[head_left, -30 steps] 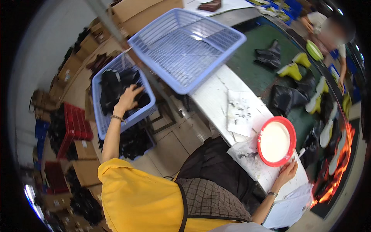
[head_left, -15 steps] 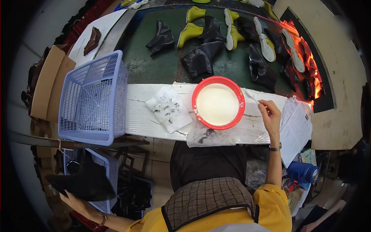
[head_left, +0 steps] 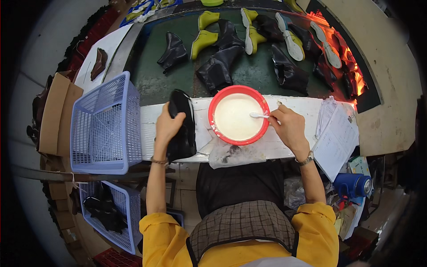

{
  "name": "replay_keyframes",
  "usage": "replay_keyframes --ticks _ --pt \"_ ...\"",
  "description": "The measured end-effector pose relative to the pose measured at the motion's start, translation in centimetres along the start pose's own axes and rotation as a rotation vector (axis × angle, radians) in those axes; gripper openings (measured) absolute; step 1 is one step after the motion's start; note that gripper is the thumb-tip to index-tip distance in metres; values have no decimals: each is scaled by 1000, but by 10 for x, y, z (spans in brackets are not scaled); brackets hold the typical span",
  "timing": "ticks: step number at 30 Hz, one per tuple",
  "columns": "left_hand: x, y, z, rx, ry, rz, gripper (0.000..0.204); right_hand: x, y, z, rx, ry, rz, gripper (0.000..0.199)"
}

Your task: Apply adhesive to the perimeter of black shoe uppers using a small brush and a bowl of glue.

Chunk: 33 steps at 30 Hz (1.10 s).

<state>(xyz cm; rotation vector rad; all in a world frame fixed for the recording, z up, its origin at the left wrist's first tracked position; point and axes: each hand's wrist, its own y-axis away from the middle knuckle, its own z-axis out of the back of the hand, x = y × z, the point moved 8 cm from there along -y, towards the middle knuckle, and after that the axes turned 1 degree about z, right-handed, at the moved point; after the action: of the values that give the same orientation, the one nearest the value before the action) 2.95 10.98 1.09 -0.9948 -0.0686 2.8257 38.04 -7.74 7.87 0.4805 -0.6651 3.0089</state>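
My left hand (head_left: 167, 126) is wrapped round a black leather boot (head_left: 183, 133), held over the white work surface left of a red basin (head_left: 213, 130). A pale line runs along the boot's edge; my hand hides part of it. Cream-coloured liquid (head_left: 235, 116) fills much of the basin. Pinched in my right hand (head_left: 289, 128), at the basin's right side, is a small white brush (head_left: 256, 115) that looks like a toothbrush. Its head is over the liquid; whether it touches cannot be told.
Black boots (head_left: 220, 66) and yellow boots (head_left: 203, 42) lie on a green belt (head_left: 151, 58) ahead, leading to a glowing orange heater (head_left: 358, 82) at right. Blue baskets (head_left: 126, 120) stand left, one below holding black boots. Papers (head_left: 338, 138) and a blue jug (head_left: 351, 185) are at right.
My left hand has brought the black boot up from the lower basket to the work surface. My right hand has moved left, taking the brush from beside the basin to over its liquid.
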Motion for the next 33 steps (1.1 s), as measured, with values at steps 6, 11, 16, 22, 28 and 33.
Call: replay_keyframes --ticks 6,11,16,22,28,33 --pt "-30 -5 30 88 143 -103 44 -31 24 1 31 -185 -185 12" --pt "-84 25 48 463 280 -53 33 -32 16 -2 -2 -298 -206 12" --pt "-120 51 32 738 206 -83 32 55 -35 16 -88 -642 256 17" --pt "-130 53 46 728 399 20 24 60 -37 13 -143 -566 242 17" --pt "-116 37 67 389 642 -28 23 68 -16 -1 -167 -612 151 15" --pt "-110 21 81 14 306 -165 32 67 -9 -1 -124 -580 112 15"
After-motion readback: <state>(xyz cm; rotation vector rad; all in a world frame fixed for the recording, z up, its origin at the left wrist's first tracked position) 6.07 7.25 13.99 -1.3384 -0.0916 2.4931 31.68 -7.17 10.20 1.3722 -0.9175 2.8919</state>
